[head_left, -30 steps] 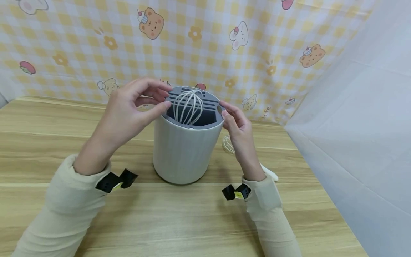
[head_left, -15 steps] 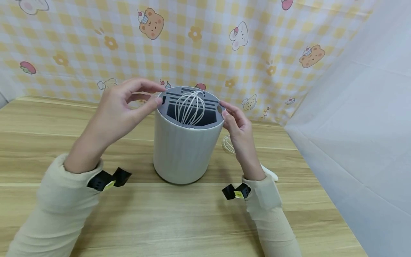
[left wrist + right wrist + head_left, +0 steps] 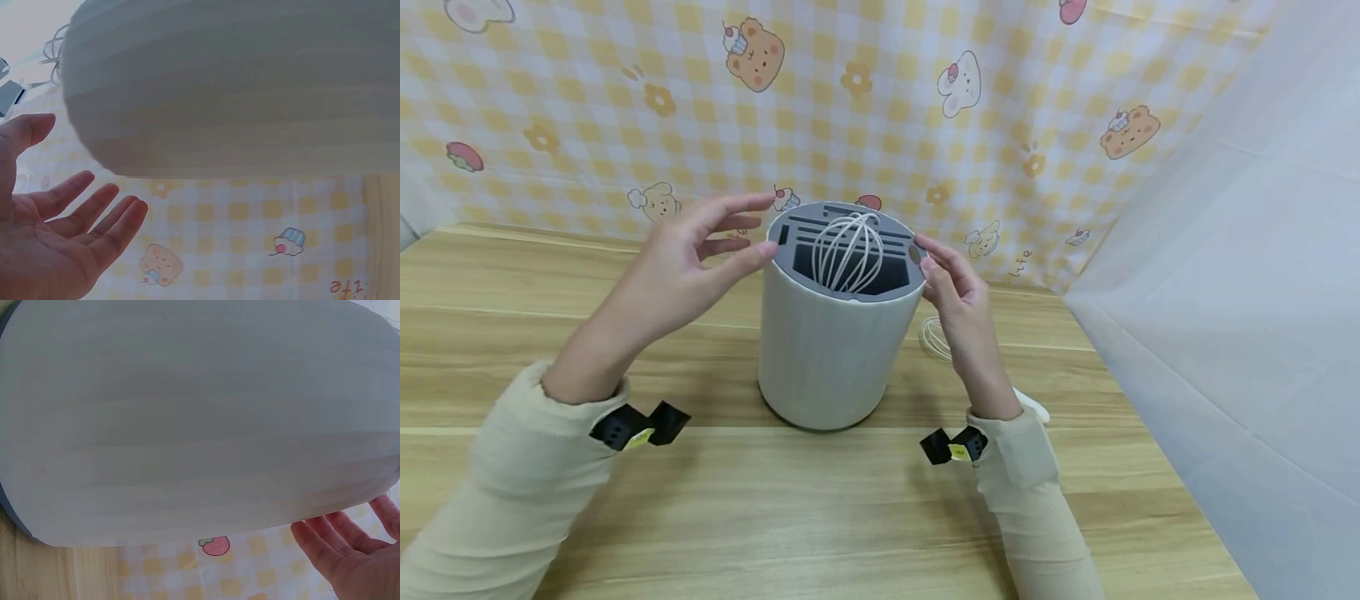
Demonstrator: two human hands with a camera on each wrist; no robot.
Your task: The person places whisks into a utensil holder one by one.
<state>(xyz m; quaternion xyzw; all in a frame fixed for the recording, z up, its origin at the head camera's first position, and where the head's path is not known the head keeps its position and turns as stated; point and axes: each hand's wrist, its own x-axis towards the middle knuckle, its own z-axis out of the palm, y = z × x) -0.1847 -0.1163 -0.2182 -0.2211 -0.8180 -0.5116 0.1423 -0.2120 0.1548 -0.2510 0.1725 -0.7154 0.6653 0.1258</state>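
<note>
A white cylindrical utensil holder stands upright on the table, with a grey slotted top. The wire loops of a whisk stick up from its large front opening; the handle is hidden inside. My left hand is beside the left rim with its fingers spread and nothing in them. Its thumb tip is close to the rim in the head view, while the left wrist view shows the fingers apart from the wall. My right hand touches the right rim with thumb and fingertips, its fingers fairly straight along the side.
Behind my right hand a second wire-looped utensil lies on the wooden table; a white handle end shows past the wrist. A yellow checked cloth hangs at the back, a white sheet at the right.
My left hand has drawn back to the left from over the holder's top, and its fingers have spread apart. The whisk's loops have leaned slightly right. My right hand stays at the rim.
</note>
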